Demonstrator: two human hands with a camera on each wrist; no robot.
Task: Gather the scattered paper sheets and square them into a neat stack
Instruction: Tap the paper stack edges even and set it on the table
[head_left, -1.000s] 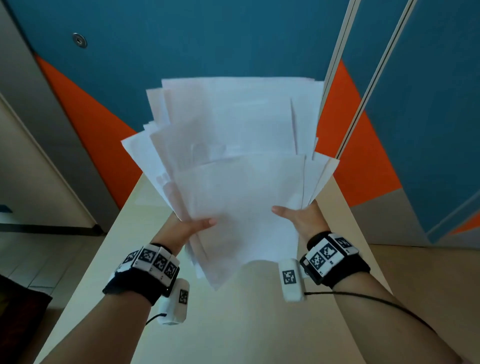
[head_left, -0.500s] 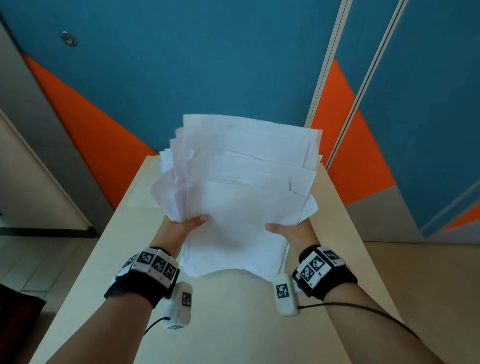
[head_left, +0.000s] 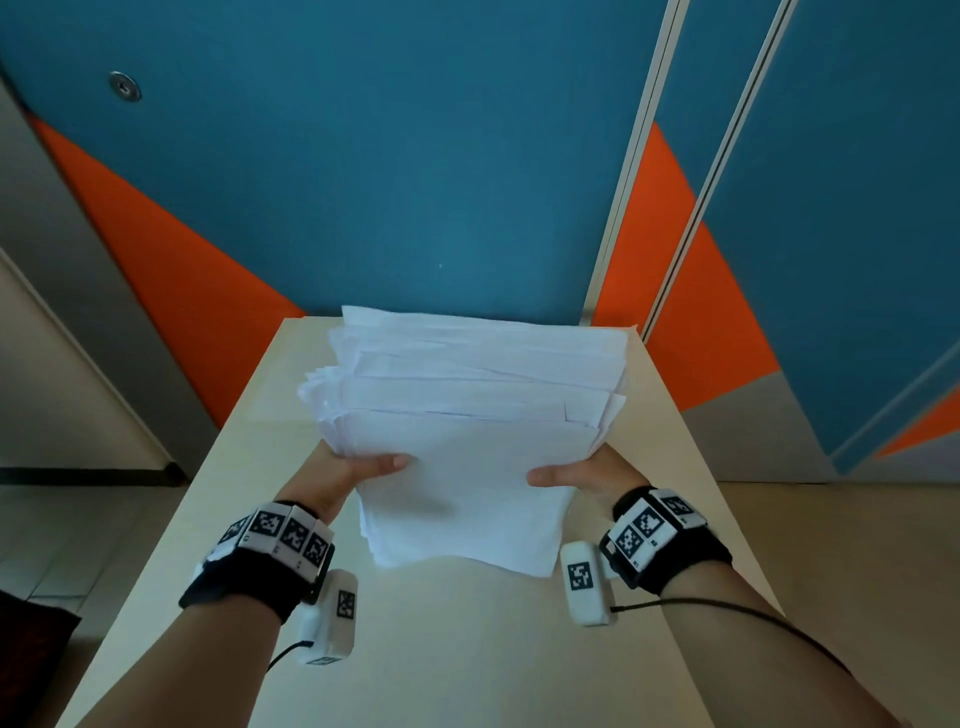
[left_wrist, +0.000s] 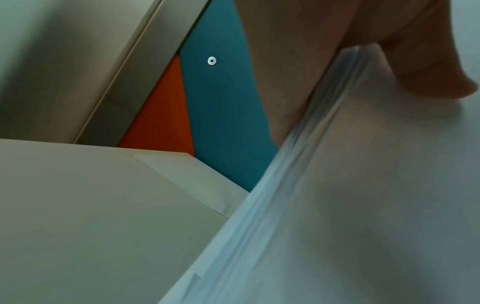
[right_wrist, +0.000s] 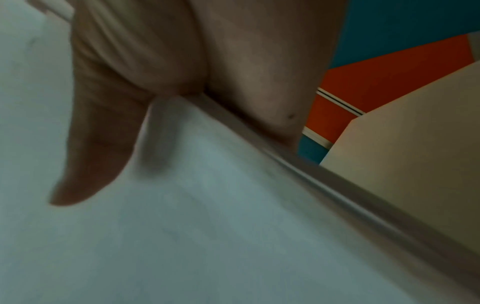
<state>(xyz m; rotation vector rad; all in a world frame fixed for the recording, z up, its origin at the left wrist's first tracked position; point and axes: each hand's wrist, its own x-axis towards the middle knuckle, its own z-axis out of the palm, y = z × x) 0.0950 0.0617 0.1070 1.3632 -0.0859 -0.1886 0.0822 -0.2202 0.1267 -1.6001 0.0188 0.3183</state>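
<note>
- My left hand (head_left: 347, 475) and right hand (head_left: 584, 475) grip the paper sheets (head_left: 467, 431) by their sides, thumbs on top, fingers curled beneath.
- A second ago the sheets stood fanned high; now they lie lower and flatter over the worktop (head_left: 415, 649).
- Their far edges remain uneven, staggered towards the blue wall (head_left: 389, 156).

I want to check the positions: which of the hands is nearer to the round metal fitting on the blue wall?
Left. The left hand lies below the fitting, on its side; the right hand is across the paper stack.
</note>
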